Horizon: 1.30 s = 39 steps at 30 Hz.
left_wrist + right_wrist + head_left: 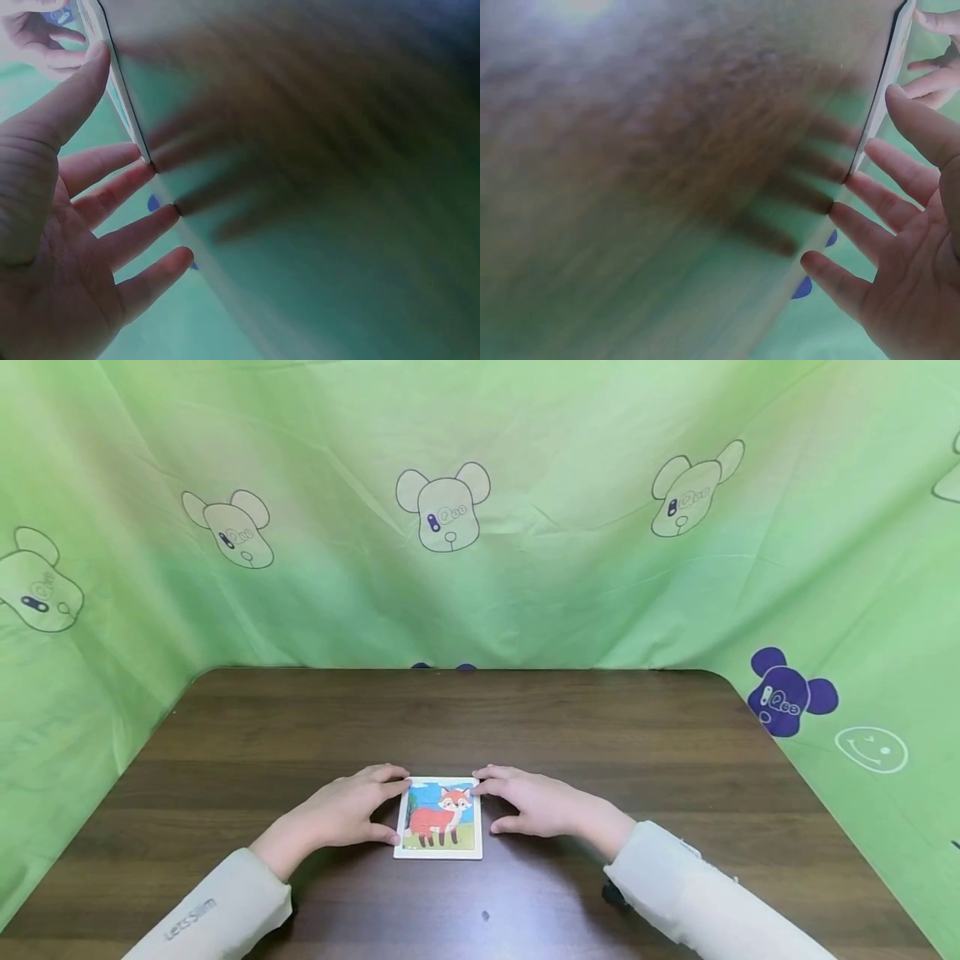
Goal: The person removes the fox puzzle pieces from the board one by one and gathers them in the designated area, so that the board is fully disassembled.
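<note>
A square puzzle board [438, 853] with a white frame and a fox picture lies flat on the table. My left hand [347, 810] is at its left side, with thumb and fingertips at the edge; the left wrist view shows this hand [64, 247] spread, its thumb against the board's edge [124, 90]. On the other side is my right hand [542, 806], index fingertip at the upper right corner and thumb a little off the edge. In the right wrist view the right hand [915, 255] has extended, separated fingers beside the board [877, 105].
The dark brown wooden table [600, 727] extends around the board. A green cloth [555, 568] printed with bear heads hangs behind the table and at both sides. A small mark [485, 916] shows on the tabletop near the front.
</note>
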Each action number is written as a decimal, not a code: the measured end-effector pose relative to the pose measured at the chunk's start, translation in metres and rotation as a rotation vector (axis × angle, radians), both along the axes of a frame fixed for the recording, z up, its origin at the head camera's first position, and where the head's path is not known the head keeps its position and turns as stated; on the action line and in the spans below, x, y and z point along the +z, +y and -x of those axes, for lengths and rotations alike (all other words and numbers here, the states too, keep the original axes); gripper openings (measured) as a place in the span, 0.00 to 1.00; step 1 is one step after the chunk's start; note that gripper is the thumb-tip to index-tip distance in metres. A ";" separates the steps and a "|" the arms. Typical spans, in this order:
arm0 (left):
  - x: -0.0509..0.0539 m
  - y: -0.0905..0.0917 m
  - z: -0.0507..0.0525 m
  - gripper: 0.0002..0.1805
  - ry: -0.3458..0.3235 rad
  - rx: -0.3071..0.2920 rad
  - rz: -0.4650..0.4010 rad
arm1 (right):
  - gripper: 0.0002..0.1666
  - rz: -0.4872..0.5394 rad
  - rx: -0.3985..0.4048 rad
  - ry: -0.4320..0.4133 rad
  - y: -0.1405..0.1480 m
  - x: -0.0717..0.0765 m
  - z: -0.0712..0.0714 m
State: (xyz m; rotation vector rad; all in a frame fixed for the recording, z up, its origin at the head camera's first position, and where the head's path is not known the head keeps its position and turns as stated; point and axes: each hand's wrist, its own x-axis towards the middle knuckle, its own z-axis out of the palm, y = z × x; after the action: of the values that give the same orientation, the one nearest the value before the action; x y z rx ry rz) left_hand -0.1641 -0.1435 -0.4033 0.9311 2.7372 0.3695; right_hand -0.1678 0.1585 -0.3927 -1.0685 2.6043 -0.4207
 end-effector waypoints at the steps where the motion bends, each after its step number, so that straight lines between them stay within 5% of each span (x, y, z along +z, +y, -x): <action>1: -0.001 0.002 0.000 0.42 0.003 0.001 0.009 | 0.30 0.003 -0.003 0.001 0.001 0.000 -0.001; 26: 0.001 0.052 -0.006 0.44 0.150 -0.079 0.095 | 0.32 -0.027 -0.093 0.141 0.032 0.000 -0.026; 39: 0.001 0.064 -0.014 0.43 0.190 -0.099 0.116 | 0.32 -0.010 -0.124 0.116 0.043 0.004 -0.037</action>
State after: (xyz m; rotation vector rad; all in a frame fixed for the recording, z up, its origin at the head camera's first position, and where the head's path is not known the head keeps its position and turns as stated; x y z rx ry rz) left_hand -0.1499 -0.0793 -0.4022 1.1175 2.8298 0.1085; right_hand -0.1308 0.2012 -0.3892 -0.9584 2.7824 -0.3829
